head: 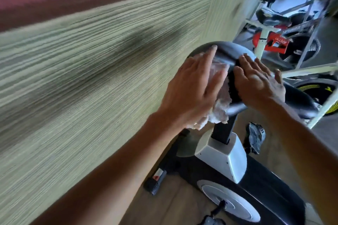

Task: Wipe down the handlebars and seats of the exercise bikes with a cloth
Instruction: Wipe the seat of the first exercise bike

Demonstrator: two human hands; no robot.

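Note:
A black bike seat [232, 51] sits atop a black post on a white and black exercise bike [225, 157]. A pale, fluffy cloth [222, 104] lies over the seat's left side. My left hand [193, 89] presses flat on the cloth with straight fingers. My right hand [256, 80] rests flat on the seat's right side, fingers straight, beside the cloth. Most of the seat top is hidden under both hands.
A textured green wall [91, 71] runs close along the left. More exercise bikes stand behind: one with a black seat [272, 17] and red parts [278, 44], one with a yellow-marked wheel [314, 93]. A black pedal [255, 137] juts out to the right.

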